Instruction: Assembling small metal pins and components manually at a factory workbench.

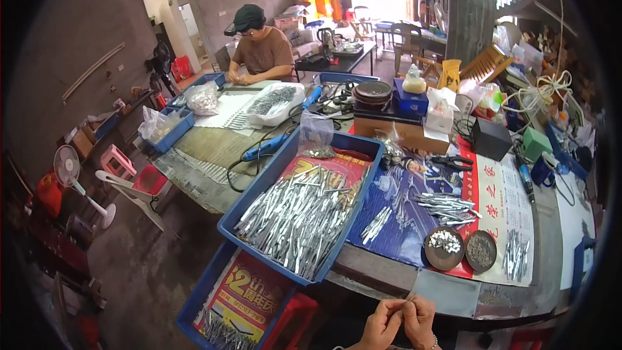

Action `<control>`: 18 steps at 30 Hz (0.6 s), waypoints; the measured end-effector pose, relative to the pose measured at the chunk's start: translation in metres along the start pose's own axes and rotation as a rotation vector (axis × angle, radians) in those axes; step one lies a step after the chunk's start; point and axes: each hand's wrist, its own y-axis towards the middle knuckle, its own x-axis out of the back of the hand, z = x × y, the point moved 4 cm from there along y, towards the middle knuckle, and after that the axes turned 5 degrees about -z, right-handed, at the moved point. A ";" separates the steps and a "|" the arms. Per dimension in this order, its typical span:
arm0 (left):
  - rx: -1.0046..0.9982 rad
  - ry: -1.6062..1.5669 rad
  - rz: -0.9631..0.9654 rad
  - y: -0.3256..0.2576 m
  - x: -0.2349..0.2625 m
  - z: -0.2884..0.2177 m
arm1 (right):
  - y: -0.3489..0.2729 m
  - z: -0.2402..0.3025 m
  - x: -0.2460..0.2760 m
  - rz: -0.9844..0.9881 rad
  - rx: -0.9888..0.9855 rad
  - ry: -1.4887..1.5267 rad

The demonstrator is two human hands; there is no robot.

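My left hand [381,324] and my right hand [420,321] meet at the table's near edge, low in the picture. Their fingertips are pinched together, and whatever is between them is too small to make out. Beyond them stand two round brown dishes: one dish [435,261] holds small white pieces, the other dish [490,262] small dark grey pieces. Slim silvery metal pieces [447,209] lie piled behind the dishes. A smaller bunch of metal pieces [516,256] is to the right, and another bunch [376,224] to the left.
A blue tray [227,225] heaped with silvery pieces stands left, above a second blue tray [188,311]. Black-handled pliers [452,163] and a blue-black handheld tool [526,183] lie farther back. Across the table sits a person [262,48] in a brown shirt and dark cap.
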 end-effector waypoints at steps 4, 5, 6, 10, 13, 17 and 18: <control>-0.023 -0.034 0.020 -0.001 -0.010 0.001 | -0.002 0.005 0.011 0.013 -0.040 0.073; -0.022 -0.033 0.024 -0.002 -0.013 0.001 | -0.003 0.006 0.013 0.011 -0.012 0.081; -0.022 -0.058 0.012 -0.003 -0.014 0.001 | -0.001 0.009 0.013 0.008 -0.009 0.078; 0.055 -0.154 0.008 -0.008 -0.022 -0.002 | 0.013 -0.023 0.025 -0.113 0.116 -0.042; 0.074 -0.139 0.087 -0.015 -0.020 0.008 | 0.022 -0.042 0.059 -0.520 -0.245 0.237; -0.007 -0.155 -0.016 -0.011 -0.034 0.009 | -0.009 -0.015 0.031 -0.294 0.149 0.369; -0.061 0.042 -0.055 -0.006 -0.032 0.003 | -0.001 -0.017 0.036 -0.246 0.290 0.066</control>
